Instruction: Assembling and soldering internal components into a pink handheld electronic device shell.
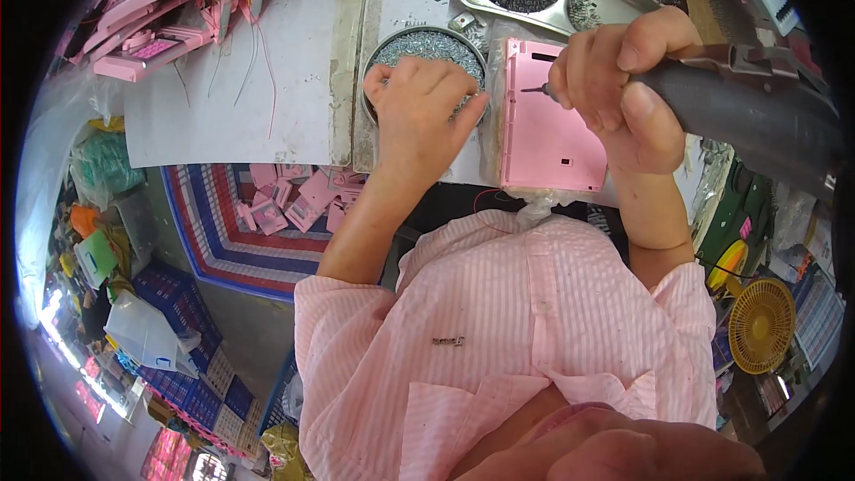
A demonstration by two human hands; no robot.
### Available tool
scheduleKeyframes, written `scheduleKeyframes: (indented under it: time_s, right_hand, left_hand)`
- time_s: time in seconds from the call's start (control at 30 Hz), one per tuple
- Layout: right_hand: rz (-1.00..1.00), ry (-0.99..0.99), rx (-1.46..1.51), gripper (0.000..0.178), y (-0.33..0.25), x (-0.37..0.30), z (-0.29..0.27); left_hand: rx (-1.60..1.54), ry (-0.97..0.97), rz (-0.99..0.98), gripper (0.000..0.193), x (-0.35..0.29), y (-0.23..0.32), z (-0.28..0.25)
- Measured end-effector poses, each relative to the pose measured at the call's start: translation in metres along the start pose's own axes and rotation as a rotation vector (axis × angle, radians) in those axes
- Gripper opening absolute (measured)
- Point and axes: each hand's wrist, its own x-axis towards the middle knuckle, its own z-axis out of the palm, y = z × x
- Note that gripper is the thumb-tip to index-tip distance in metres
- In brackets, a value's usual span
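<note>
My left hand point(426, 111) dips its bent fingers into a round metal dish point(366, 89) of small silver screws point(432, 43). The thumb stands apart from the fingers; the fingertips are partly hidden and no held screw shows. Wrapped in my right hand point(623, 80) is a dark electric screwdriver point(739, 93), its body running off to the right. Its thin bit points left, over the upper left part of a flat pink plastic panel point(557, 138). Whether the bit touches the panel I cannot tell. The panel lies at the table's front edge, with clear plastic film under it.
A metal compartment tray point(512, 7) of dark screws stands at the back right. Pink plastic housings point(151, 49) with loose wires pile up at the far left. Below the table edge, a striped basket point(200, 232) holds pink parts. A yellow fan point(761, 325) is at the right.
</note>
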Motion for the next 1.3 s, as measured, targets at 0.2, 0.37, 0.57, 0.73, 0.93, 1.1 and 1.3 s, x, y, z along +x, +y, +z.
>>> scheduleKeyframes:
  time_s: [0.2,0.37,0.57,0.73,0.93,1.1,1.3]
  right_hand:
    - [0.025,-0.021,0.035,0.024,-0.007,-0.002,0.016]
    - [0.067,-0.035,-0.037,0.025,-0.028,0.008,0.036]
    - [0.030,0.069,0.067,0.025,-0.021,-0.010,0.031]
    - [0.040,0.051,0.072,0.027,-0.028,-0.013,0.032]
    - [0.055,0.087,0.074,0.028,-0.023,-0.020,0.034]
    - [0.086,0.130,0.078,0.029,-0.022,-0.023,0.033]
    - [0.070,0.141,0.074,0.027,-0.012,-0.021,0.029]
  left_hand:
    - [-0.155,0.082,0.095,0.017,-0.010,0.009,0.002]
    - [-0.207,0.104,0.158,0.019,-0.012,0.014,-0.002]
    - [-0.422,0.085,0.099,0.021,-0.015,0.020,0.001]
    - [-0.389,0.040,0.133,0.023,-0.013,0.023,0.000]
    - [-0.360,0.074,0.161,0.025,-0.013,0.025,0.001]
    - [-0.305,0.052,0.198,0.021,-0.009,0.027,-0.001]
    - [-0.431,-0.027,0.053,0.013,-0.010,0.021,0.000]
